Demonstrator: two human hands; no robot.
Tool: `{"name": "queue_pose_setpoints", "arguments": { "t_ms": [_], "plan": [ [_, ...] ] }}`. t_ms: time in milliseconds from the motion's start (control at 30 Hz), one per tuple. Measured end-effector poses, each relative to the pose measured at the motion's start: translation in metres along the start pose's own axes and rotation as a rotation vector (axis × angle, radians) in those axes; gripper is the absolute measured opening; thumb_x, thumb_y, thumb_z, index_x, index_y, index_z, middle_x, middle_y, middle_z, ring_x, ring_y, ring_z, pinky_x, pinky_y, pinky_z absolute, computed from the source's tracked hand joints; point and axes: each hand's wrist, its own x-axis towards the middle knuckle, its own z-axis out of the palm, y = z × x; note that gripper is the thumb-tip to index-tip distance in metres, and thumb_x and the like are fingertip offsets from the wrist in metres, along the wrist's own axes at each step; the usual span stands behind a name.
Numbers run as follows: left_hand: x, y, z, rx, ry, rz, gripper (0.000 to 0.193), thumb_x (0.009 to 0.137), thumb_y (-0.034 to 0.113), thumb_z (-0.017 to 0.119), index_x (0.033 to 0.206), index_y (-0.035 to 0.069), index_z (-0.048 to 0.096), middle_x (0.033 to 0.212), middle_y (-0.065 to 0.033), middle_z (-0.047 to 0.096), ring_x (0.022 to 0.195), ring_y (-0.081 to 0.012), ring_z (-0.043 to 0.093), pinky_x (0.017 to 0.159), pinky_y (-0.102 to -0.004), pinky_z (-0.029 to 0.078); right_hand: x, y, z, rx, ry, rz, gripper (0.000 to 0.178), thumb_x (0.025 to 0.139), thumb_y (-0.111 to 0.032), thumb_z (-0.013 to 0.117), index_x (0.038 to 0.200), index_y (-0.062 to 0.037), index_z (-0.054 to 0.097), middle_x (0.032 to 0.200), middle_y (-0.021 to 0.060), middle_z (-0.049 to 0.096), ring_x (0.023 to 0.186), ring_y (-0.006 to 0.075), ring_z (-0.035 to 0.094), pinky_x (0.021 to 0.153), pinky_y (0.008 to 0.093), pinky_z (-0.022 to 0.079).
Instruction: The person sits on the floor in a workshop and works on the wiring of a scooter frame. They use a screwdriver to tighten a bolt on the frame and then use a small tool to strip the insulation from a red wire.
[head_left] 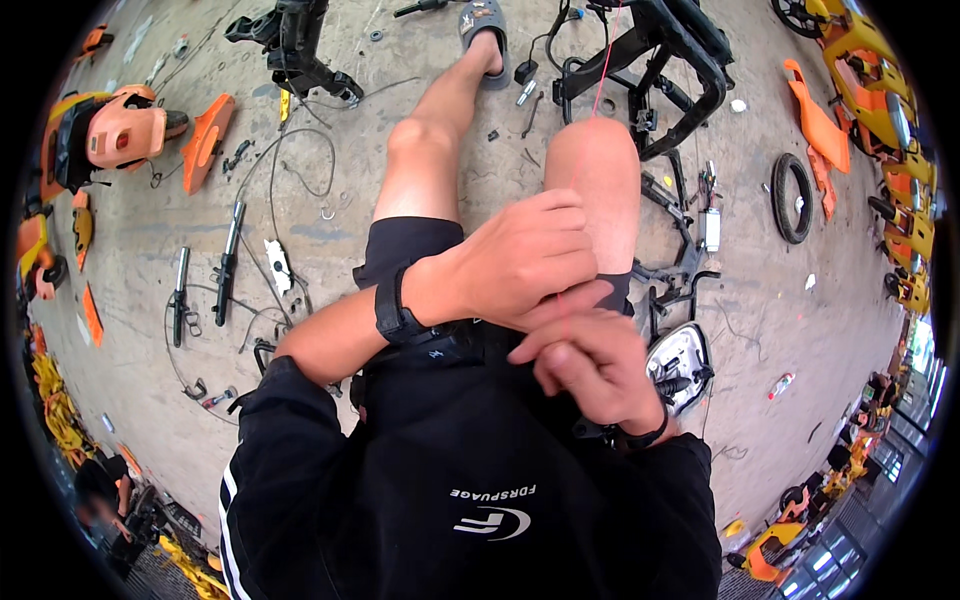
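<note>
A thin red cord (604, 70) runs from the black metal frame (690, 60) at the top, past my bent right knee, down to my hands. My left hand (528, 250) is closed around it above my lap, back of the hand up, with a black band on the wrist. Just below and to the right, my right hand (595, 365) nearly touches the left one, its fingers curled and slightly blurred. A short red stretch shows between the two hands and reaches the right fingers. The cord's lower end is hidden.
Around my legs lie fork tubes (230, 255), loose cables, a white-and-black housing (680, 365) and a black tyre (791, 198). Orange panels (208, 143) and yellow scooters (870, 80) line the sides. At lower left another person (105, 500) is at work.
</note>
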Motion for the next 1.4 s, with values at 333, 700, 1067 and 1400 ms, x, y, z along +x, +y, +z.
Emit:
{"name": "queue_pose_setpoints", "arguments": {
  "t_ms": [333,700,1067,1400],
  "plan": [
    [-0.009,0.007,0.007,-0.112,0.25,-0.151,0.02,0.082,0.004,0.073,0.101,0.001,0.07,0.07,-0.0033,0.063,0.056,-0.0175,0.052,0.069,-0.0331,0.042,-0.006,0.02,-0.019,0.016,0.581,-0.007,0.012,0.09,0.0,0.063,0.099,0.0072,0.066,0.079,0.0091,0.065,0.064,0.008,0.059,0.058,0.0202,0.045],
    [-0.012,0.008,0.01,-0.227,0.334,-0.256,0.018,0.082,0.0,0.073,0.1,0.001,0.071,0.061,-0.0039,0.057,0.051,-0.0163,0.046,0.069,-0.0315,0.04,0.008,0.043,-0.02,0.225,0.635,-0.217,0.068,0.073,0.009,0.076,0.134,0.0027,0.047,0.111,0.0097,0.056,0.091,0.012,0.056,0.076,0.0248,0.048],
    [-0.009,0.011,0.006,-0.17,0.298,-0.252,0.017,0.079,-0.001,0.073,0.096,0.002,0.07,0.075,-0.0054,0.07,0.06,-0.0182,0.061,0.068,-0.0305,0.041,0.017,0.042,-0.022,0.567,0.597,-0.245,0.066,0.076,0.013,0.072,0.135,-0.0008,0.046,0.106,0.0078,0.056,0.092,0.0141,0.055,0.087,0.0292,0.047],
    [-0.011,0.009,0.01,-0.162,0.313,-0.234,0.02,0.078,-0.003,0.074,0.098,-0.001,0.07,0.064,-0.0049,0.061,0.052,-0.0165,0.05,0.067,-0.0314,0.04,0.012,0.044,-0.023,0.524,0.603,-0.248,0.05,0.078,0.014,0.07,0.124,0.0024,0.054,0.098,0.0091,0.059,0.09,0.0147,0.059,0.082,0.0287,0.051]
  ]
}}
